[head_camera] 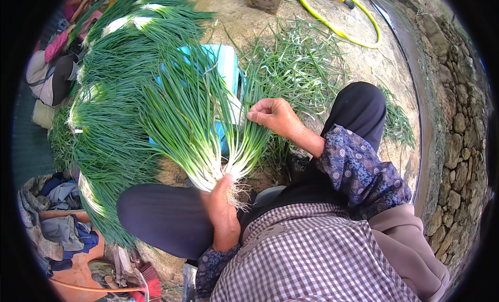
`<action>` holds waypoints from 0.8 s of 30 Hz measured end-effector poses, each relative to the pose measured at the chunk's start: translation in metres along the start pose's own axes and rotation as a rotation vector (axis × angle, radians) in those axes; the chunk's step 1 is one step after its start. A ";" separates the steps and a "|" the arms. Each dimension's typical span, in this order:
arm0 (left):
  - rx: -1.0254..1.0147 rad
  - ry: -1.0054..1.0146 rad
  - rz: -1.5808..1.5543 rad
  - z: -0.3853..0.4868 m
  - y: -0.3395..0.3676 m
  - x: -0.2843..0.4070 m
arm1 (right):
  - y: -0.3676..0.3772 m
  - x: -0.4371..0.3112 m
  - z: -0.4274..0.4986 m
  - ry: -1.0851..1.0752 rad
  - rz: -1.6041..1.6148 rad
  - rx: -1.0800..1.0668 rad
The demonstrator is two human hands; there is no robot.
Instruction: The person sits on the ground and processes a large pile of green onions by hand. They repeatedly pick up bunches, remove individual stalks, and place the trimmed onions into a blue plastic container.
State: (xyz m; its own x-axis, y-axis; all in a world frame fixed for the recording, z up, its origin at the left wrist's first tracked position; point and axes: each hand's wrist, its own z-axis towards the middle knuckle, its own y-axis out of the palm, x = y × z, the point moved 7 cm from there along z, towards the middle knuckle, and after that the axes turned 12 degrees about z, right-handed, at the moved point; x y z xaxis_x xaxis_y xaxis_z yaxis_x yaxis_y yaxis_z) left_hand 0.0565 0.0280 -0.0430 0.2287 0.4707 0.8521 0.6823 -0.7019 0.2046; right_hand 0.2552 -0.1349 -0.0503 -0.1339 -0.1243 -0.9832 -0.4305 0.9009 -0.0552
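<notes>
My left hand (222, 210) grips a loose bunch of spring onions (202, 157) by its white bases, just above the stringy roots (236, 194). The long green leaves fan upward and away from me, split by a gap near the right side. At the right edge of the fan is my right hand (275, 117), with its thumb and fingertips close together against the leaves. Whether a leaf is pinched between them is hard to see. Behind the bunch stands a light-blue plastic stool or crate (224, 60), largely covered by leaves, with white onion stems (235, 109) lying on it.
Tied spring onion bundles (117, 107) are heaped along the left. Leaf trimmings (296, 64) litter the concrete beyond my right hand. A yellow hose (374, 21) curls at the top right. A stone wall (456, 157) borders the right; a red-bristled broom (150, 280) lies lower left.
</notes>
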 end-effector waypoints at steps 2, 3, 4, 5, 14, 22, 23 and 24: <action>-0.013 -0.009 -0.005 0.000 0.000 -0.001 | 0.003 0.010 0.002 0.058 0.136 -0.010; -0.009 -0.006 -0.015 0.000 0.000 -0.001 | 0.004 0.011 0.001 0.098 0.218 0.007; -0.004 -0.004 -0.026 0.000 0.000 -0.001 | 0.005 0.013 -0.001 0.139 0.300 0.025; 0.000 -0.002 -0.036 0.001 -0.001 -0.001 | 0.006 0.015 -0.005 0.179 0.382 0.043; -0.008 0.001 -0.016 -0.001 0.003 0.003 | 0.009 0.009 -0.009 0.286 0.454 0.059; -0.001 -0.017 -0.024 -0.005 0.010 0.008 | 0.009 0.014 -0.003 0.319 0.379 0.075; -0.004 -0.016 -0.021 -0.005 0.009 0.008 | 0.010 0.013 -0.001 0.277 0.404 0.066; -0.010 -0.014 -0.001 -0.004 0.007 0.006 | 0.013 0.015 0.001 0.233 0.429 0.057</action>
State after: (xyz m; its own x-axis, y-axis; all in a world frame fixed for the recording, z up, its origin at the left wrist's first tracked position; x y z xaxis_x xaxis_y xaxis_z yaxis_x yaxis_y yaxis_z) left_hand 0.0597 0.0238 -0.0340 0.2374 0.4787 0.8453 0.6755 -0.7067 0.2106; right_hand 0.2486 -0.1246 -0.0662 -0.4876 0.1792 -0.8545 -0.2439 0.9118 0.3304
